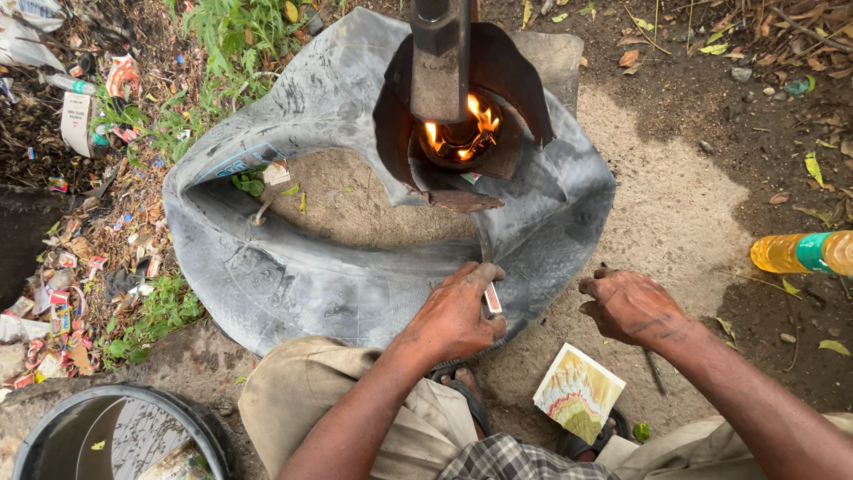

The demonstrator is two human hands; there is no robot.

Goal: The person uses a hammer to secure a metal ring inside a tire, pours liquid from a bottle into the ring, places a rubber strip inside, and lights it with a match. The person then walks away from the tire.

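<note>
Your left hand (455, 313) is curled around a small flat box (491, 300), pinched between thumb and fingers, and it rests on the edge of the grey inner tube (293, 276) that lies looped on the ground in front of your knees. Your right hand (629, 307) is closed into a loose fist just at 3 o'clock from the tube, apparently gripping a thin stick (653, 369); what exactly it holds you cannot tell. At 12 o'clock, the flame (462, 129) burns in a small pot under the metal press (440, 58), sitting right on the rubber. That is the likely risk: I judge that the fire could scorch the tube beyond the patch, or lick your fingers if you lean in, and the bottle of yellow liquid (800, 252) at 3 o'clock could be trouble if knocked toward it. Counted: 1 tube, 1 flame, 1 press, 1 bottle, 1 coloured card (577, 393) at 5 o'clock, 1 basin (115, 436) at 7 o'clock.
</note>
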